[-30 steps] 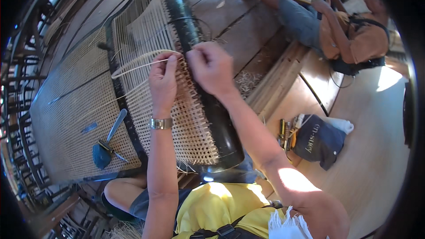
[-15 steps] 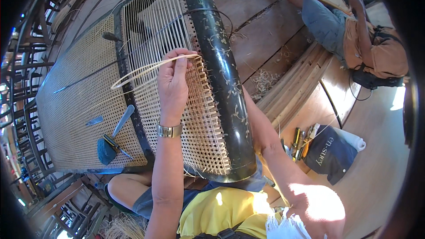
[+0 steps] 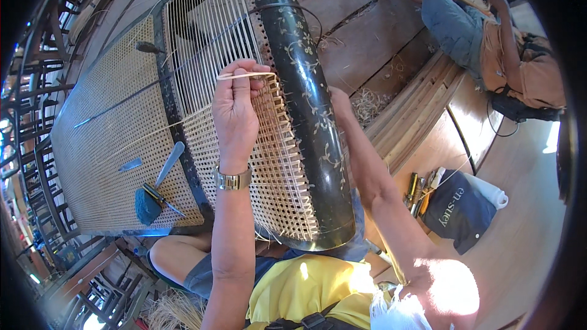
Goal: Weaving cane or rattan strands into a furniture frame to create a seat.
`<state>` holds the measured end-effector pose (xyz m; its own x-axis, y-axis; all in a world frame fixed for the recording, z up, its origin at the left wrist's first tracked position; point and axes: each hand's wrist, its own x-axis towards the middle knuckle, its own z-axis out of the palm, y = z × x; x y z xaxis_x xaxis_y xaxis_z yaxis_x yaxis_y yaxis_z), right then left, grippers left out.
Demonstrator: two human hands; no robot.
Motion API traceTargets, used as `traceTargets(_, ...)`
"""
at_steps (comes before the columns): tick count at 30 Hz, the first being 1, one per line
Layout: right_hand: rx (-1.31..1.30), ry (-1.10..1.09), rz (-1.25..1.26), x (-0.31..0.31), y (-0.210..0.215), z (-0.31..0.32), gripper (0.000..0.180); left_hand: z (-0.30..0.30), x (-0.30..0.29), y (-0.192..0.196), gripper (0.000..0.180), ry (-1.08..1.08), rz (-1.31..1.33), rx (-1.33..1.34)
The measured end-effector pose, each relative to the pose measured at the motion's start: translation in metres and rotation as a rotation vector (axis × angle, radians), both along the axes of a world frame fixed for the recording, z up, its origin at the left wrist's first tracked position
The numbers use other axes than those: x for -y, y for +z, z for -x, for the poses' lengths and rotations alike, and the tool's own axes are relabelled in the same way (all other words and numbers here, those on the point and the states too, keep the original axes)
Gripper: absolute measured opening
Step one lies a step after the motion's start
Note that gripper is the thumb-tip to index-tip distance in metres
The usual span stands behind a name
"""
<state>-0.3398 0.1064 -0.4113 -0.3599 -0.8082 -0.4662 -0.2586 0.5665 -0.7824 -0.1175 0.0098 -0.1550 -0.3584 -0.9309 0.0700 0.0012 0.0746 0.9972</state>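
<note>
A cane panel in a black wooden frame (image 3: 310,107) with painted vines lies across my lap. Its near section is tightly woven cane (image 3: 238,220); farther off, bare parallel strands (image 3: 192,21) span the gap. My left hand (image 3: 236,107), with a metal watch at the wrist, pinches a pale cane strand (image 3: 257,76) between thumb and fingers. That strand reaches the row of holes along the frame's right rail. My right hand (image 3: 338,102) is beyond the rail's outer edge, its fingers hidden by the frame.
On the woven left section rest a blue-handled tool (image 3: 170,164), a dark-handled awl (image 3: 160,197) and a blue block (image 3: 147,208). Wooden strips (image 3: 416,110), hand tools (image 3: 419,194) and a dark pouch (image 3: 461,208) lie to the right. Another person (image 3: 468,36) sits at the far right.
The wide loop of cane strand has been drawn in to a short length at my left fingers. My right hand has come into sight beside the rail's outer edge.
</note>
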Motion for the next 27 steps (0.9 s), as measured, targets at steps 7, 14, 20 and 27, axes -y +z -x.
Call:
traceTargets(7,0.639,-0.074,0.569,0.045,0.126,-0.053,0.045,-0.016,0.0,0.012,0.025,0.001,0.013,0.02)
traceTargets(14,1.436,0.0,0.55,0.072,0.177,-0.066,0.045,-0.016,0.003,0.011,0.025,-0.064,-0.067,-0.044)
traceTargets(20,1.203,-0.158,0.457,0.055,0.098,-0.045,0.039,-0.012,0.003,0.006,0.049,-0.218,-0.103,-0.057)
traceTargets(27,1.264,0.109,0.571,0.074,0.151,-0.06,0.051,-0.025,0.008,0.008,0.061,-0.228,-0.013,0.0)
